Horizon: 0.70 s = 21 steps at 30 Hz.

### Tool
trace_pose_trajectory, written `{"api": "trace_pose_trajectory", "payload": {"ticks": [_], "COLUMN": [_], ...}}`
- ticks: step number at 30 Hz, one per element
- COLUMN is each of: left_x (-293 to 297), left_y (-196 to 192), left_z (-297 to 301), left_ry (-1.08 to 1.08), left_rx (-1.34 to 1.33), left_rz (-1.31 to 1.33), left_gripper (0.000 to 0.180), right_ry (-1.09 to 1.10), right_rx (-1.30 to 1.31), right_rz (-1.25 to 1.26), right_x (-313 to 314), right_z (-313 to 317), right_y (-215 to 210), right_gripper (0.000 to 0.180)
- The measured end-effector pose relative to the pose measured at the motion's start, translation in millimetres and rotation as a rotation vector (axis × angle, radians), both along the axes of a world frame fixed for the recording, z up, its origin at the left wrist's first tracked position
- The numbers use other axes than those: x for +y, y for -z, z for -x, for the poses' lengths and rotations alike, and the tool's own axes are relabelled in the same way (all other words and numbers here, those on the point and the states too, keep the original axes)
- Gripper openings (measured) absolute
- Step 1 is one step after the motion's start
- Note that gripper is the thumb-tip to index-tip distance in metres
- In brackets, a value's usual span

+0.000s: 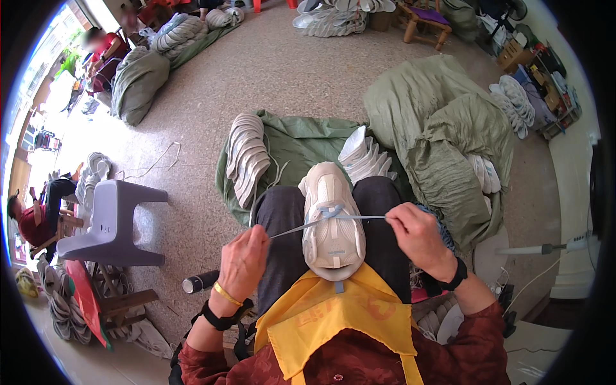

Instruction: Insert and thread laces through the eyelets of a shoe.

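A green cloth bundle (443,122) lies beyond the right hand (420,240); a yellow apron (340,308) spreads below both hands. Between the hands, a cream shoe (333,250) sits upright at the thighs (279,221), seemingly braced there so the left hand (245,262) and right can each pinch one side of its taut blue-grey lace (366,217).

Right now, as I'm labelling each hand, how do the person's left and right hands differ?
The left hand has a gold bracelet and a black wristband at its wrist; the right hand shows only a black watch-like band. The lace slants down to the left hand but runs nearly level to the right hand. Both grip the lace, which looks taut.
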<state>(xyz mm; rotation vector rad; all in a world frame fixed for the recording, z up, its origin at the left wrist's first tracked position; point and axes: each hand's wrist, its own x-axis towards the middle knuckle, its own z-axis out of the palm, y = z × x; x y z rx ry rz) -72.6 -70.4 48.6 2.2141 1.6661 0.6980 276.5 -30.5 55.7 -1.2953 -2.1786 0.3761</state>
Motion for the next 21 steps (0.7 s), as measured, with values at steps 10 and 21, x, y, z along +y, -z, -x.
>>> {"api": "trace_pose_trajectory", "payload": {"ticks": [10, 21], "left_x": [-26, -17], "left_y": [-17, -29], "left_z": [60, 61], "left_ry": [-0.178, -0.213], "left_rx": [0.102, 0.13], "left_rz": [-0.033, -0.228], "left_gripper": [0.011, 0.011], "right_ry": [0.414, 0.478], "right_rx": [0.1, 0.193], "right_rz": [0.181, 0.184], "right_x": [-6, -10], "right_z": [-127, -151], "right_y": [21, 21], "right_gripper": [0.006, 0.006]}}
